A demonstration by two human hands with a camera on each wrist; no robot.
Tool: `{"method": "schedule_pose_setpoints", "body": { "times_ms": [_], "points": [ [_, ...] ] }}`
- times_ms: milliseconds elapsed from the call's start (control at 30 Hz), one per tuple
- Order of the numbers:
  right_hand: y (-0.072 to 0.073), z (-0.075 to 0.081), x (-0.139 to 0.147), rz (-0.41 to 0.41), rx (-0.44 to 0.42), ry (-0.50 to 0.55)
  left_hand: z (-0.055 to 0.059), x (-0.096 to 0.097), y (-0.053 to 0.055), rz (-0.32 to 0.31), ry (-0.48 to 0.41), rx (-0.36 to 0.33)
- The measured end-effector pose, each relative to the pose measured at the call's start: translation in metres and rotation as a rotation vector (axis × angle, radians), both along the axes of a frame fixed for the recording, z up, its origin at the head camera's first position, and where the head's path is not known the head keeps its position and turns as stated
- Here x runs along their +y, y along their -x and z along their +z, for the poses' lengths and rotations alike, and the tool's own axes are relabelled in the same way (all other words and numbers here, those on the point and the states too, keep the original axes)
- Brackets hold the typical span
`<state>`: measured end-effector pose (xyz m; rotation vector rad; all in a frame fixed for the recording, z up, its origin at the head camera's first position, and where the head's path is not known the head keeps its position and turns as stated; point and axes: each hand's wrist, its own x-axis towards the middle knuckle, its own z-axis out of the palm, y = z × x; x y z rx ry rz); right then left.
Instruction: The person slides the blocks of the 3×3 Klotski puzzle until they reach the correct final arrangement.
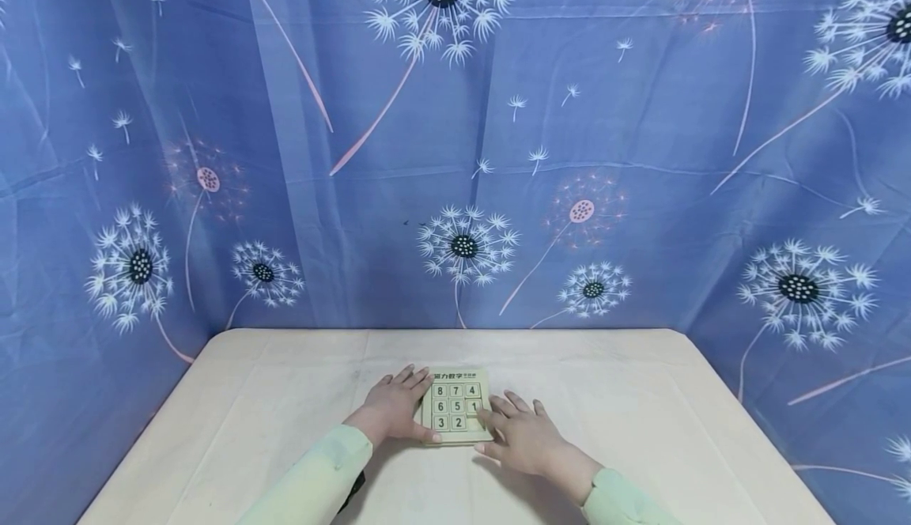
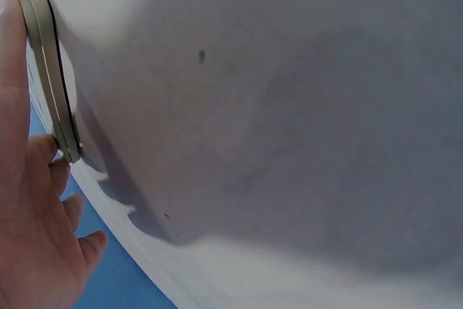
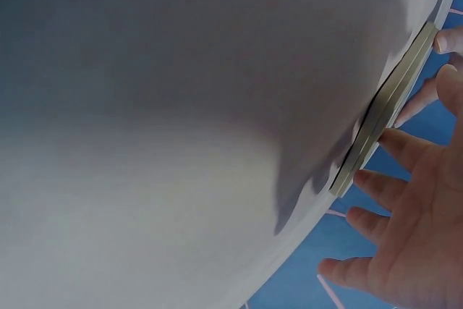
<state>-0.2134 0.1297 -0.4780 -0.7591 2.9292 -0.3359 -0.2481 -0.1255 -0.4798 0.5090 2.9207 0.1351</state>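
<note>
A square number slide puzzle (image 1: 485,387) lies flat on the table, its tiles reading 8 7 4, 6 5 1 and 3 2, with a gap at the lower right. My left hand (image 1: 394,405) holds the puzzle's left side, thumb at the near corner and fingertips by the far one. At the right side, my right hand (image 1: 530,436) touches the tile marked 1 (image 1: 473,406) with a fingertip; its other fingers are spread. Both wrist views show the puzzle's thin edge (image 2: 51,70) side-on, the right one with the fingers (image 3: 383,192) extended beside it.
The pale table (image 1: 605,383) has rounded far corners. Blue curtain cloth (image 1: 384,217) with dandelion prints hangs behind it and on both sides. A small black object (image 1: 353,493) shows partly under the left sleeve.
</note>
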Motion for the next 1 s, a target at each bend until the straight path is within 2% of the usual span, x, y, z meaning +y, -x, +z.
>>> {"method": "schedule_pose_setpoints", "body": {
  "times_ms": [733,1000],
  "points": [
    [0.0024,0.0045,-0.0001,0.019,0.004,0.003,-0.0019,0.0001,0.0016,-0.005,0.008,0.019],
    [0.0077,0.0061,0.0037,0.096,0.023,0.035,-0.0001,0.0003,0.0015,-0.006,0.014,0.01]
  ]
}}
